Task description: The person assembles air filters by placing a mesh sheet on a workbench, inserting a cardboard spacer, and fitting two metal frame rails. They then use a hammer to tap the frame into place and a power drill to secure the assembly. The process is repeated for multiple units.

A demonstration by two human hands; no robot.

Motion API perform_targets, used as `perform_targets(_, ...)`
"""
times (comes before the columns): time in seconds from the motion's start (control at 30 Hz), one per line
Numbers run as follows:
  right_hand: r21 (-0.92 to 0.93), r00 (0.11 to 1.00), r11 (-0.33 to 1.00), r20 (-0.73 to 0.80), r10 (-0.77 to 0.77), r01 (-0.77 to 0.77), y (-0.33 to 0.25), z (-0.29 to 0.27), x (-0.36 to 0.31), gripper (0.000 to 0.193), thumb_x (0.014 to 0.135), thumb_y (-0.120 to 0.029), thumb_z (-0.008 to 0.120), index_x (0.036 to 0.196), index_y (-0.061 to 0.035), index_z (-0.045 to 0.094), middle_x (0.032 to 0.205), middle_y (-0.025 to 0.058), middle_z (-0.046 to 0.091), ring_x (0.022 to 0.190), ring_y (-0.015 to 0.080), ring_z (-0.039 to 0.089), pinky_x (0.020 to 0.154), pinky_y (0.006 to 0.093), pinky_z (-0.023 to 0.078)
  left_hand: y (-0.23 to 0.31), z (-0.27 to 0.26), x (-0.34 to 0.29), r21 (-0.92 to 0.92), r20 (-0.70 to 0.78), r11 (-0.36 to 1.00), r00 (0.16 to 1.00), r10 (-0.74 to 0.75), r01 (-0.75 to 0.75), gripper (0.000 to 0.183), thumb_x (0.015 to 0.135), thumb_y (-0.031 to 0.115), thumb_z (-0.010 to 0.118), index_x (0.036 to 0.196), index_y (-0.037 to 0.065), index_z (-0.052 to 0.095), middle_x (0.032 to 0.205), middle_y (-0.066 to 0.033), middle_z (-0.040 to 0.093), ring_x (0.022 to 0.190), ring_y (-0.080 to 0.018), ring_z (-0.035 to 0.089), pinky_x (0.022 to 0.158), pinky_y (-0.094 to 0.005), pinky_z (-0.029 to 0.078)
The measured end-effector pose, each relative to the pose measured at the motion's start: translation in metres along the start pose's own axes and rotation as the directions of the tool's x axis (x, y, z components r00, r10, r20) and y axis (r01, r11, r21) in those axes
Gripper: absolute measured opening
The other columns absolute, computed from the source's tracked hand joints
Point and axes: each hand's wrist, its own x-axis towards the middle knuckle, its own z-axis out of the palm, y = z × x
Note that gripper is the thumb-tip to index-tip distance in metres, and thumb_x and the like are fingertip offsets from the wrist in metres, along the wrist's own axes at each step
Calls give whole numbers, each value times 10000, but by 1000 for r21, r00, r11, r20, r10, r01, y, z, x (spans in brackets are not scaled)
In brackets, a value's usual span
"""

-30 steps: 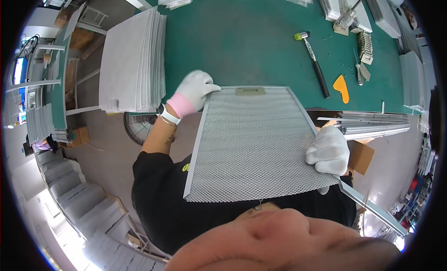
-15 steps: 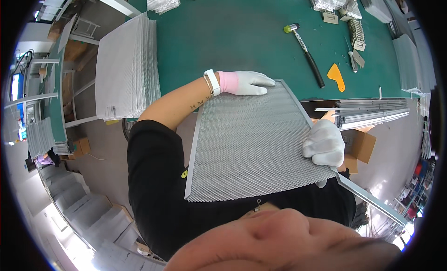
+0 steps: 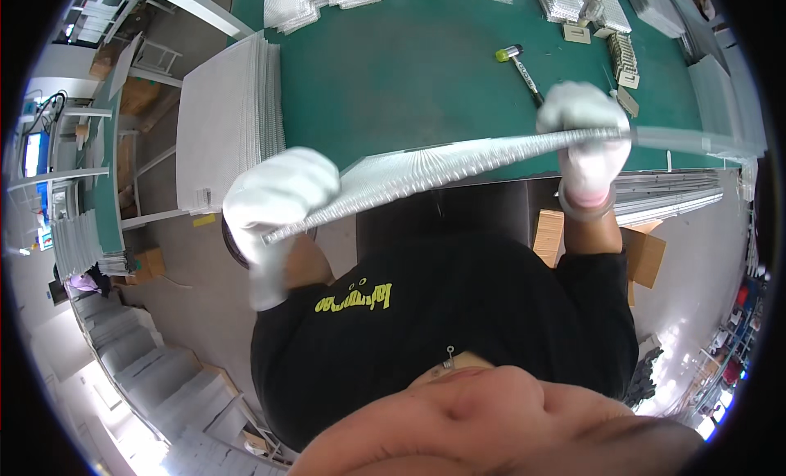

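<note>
A silvery mesh panel (image 3: 442, 165) spans the space between my hands above the near edge of the green table, turned almost edge-on with its right end higher in the view. At its left end, my left hand (image 3: 282, 185), in a white glove, is closed around the corner. My right hand (image 3: 585, 120), also gloved, grips the right end. A pale metal frame strip (image 3: 696, 140), blurred by motion, sticks out to the right past my right hand. Behind that hand, the mallet (image 3: 520, 71) shows only its head and upper shaft.
A stack of mesh sheets (image 3: 217, 124) stands at the left edge of the green table (image 3: 393, 75). Small metal brackets (image 3: 624, 63) line up at the far right. Long metal strips (image 3: 667, 196) and a cardboard box (image 3: 643, 259) are below the table edge at right.
The panel has tipped from facing up to nearly edge-on. My left hand went from lying flat on its far edge to gripping its left corner; my right hand moved up and away from me.
</note>
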Motion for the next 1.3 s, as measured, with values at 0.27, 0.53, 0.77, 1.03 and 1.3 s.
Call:
perform_targets(0.27,142,995,990,-93,33,-20,4,7,-5,436,995,-359,639,721,-27,571,608,83,568,529,212,542,500,345,396,-7,31,4,419,-141,905,980,140,-69,297,939,191,699,775,8,532,591,-134,589,506,-236,567,528,-367,464)
perform_targets(0.53,181,990,981,106,-94,74,-36,4,-40,454,964,-409,642,728,-40,520,661,88,550,534,244,548,549,388,426,9,22,-12,-31,353,993,928,122,-118,129,863,110,636,927,25,709,941,-140,735,746,-255,694,676,-373,547)
perform_targets(0.77,319,910,928,298,-289,191,-26,-17,-80,324,951,-328,662,967,-5,641,858,176,679,741,302,662,645,447,523,-40,12,-91,572,231,707,746,-625,416,366,877,231,669,1181,28,643,1223,-154,646,1162,-360,595,987,-477,476)
perform_targets(1.03,298,940,935,216,-264,194,-26,-4,-79,332,949,-332,664,965,-2,637,855,180,675,744,302,661,634,445,518,-77,-13,-106,783,175,456,554,-814,422,264,867,101,613,1115,77,698,1091,-126,696,1049,-321,649,929,-416,524)
perform_targets(1.3,276,966,945,138,-220,175,-30,4,-80,340,947,-336,667,963,2,633,853,184,670,748,302,660,623,444,513,-111,-24,-58,823,206,378,397,-894,424,195,844,106,617,958,75,771,968,-98,736,944,-295,695,850,-407,556)
